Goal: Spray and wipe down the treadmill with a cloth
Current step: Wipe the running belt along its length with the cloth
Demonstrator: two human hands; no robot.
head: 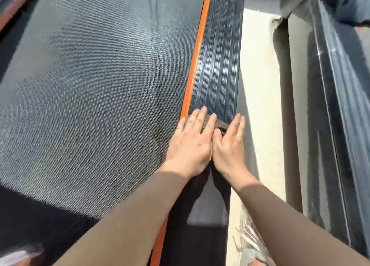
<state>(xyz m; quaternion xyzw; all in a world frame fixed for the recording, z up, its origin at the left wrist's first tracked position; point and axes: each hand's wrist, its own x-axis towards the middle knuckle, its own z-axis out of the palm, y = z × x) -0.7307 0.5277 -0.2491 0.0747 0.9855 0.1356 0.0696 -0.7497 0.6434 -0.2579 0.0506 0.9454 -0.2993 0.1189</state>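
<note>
The treadmill's textured dark belt (pixel 96 89) fills the left and middle of the view. An orange strip (pixel 197 51) runs along the belt's right edge, and beside it lies the ribbed black side rail (pixel 218 65), with pale streaks on it. A small brown-grey cloth (pixel 221 125) lies on the rail, mostly hidden under my hands. My left hand (pixel 190 143) presses flat on the cloth with straight fingers. My right hand (pixel 230 147) lies flat beside it, also on the cloth, fingers straight and pointing up the rail.
A cream floor strip (pixel 258 97) runs to the right of the rail. Beyond it stands another dark machine frame (pixel 328 109). Crinkled clear plastic (pixel 248 241) lies on the floor at the lower right. A blurred pale object (pixel 18 255) shows at the bottom left corner.
</note>
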